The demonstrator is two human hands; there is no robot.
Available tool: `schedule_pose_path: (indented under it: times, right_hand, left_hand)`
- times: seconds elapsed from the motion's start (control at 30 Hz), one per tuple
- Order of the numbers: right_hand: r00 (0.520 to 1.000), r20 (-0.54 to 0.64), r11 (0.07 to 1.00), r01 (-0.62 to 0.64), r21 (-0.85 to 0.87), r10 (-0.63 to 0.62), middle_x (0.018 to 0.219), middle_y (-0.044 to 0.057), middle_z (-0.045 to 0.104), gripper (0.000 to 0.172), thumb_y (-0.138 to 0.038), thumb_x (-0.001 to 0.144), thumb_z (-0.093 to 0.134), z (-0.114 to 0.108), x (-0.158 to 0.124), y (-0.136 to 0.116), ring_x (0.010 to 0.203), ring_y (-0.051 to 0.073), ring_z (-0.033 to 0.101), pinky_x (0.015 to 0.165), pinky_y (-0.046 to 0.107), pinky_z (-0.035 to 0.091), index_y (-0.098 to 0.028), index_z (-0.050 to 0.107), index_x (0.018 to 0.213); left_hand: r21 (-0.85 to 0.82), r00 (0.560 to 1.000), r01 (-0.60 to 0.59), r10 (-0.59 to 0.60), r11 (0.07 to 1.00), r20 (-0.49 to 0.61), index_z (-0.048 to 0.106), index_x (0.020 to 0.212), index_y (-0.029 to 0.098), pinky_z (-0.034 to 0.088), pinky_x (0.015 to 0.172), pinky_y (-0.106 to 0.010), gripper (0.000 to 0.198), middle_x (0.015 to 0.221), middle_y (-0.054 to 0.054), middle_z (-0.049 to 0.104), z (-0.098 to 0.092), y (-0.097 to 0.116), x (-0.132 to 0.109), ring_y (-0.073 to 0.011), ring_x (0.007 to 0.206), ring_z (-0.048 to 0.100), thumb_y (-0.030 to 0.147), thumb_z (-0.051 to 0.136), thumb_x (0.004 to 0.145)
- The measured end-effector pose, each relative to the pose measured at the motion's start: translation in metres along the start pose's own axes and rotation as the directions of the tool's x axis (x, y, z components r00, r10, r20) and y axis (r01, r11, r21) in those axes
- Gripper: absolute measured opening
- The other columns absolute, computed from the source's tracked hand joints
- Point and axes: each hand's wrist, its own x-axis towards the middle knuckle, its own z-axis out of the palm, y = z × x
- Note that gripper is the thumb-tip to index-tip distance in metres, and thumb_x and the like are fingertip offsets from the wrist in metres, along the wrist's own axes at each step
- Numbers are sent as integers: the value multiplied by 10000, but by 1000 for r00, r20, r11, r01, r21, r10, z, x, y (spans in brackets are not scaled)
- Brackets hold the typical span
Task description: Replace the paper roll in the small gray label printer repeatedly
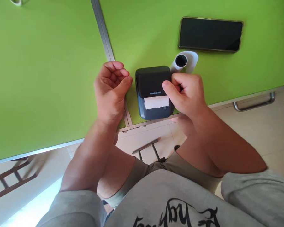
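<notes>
We are finding the printer [153, 93] sitting at the near edge of the green table [49, 78]. The right hand [186, 93] is closing its thumb and curled fingers on the lid's right edge. The left hand [111, 90] is hovering just beside the printer's left side, loosely curled and empty.

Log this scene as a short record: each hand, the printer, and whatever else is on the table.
Left hand: curled, empty, close beside the printer, on its left
Right hand: grips the printer at its right edge, thumb on the lid
Printer: dark, white paper strip at its front slot
Behind printer: label roll, then phone, screen dark
Table: green
</notes>
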Motion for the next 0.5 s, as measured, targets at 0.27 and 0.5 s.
schedule_pose_path:
  times: [0.27,0.5]
  right_hand:
    - [1000,17,1000,-19,10,19,529,-59,245,527,-369,966,629,-1,-2,2,510,89,223,506,311,213,-233,268,607]
    - [998,32,998,-51,21,50,549,-52,227,604,-524,989,621,0,-1,4,533,97,232,528,316,229,-236,250,609]
  left_hand:
    - [31,1000,18,-18,999,-22,677,923,227,380,431,-213,306,646,78,566,8,5,-3,-51,456,489,496,817,881]
    - [16,994,108,-107,994,-24,433,562,244,90,343,-279,642,434,87,166,20,19,-11,-67,339,182,698,533,1005]
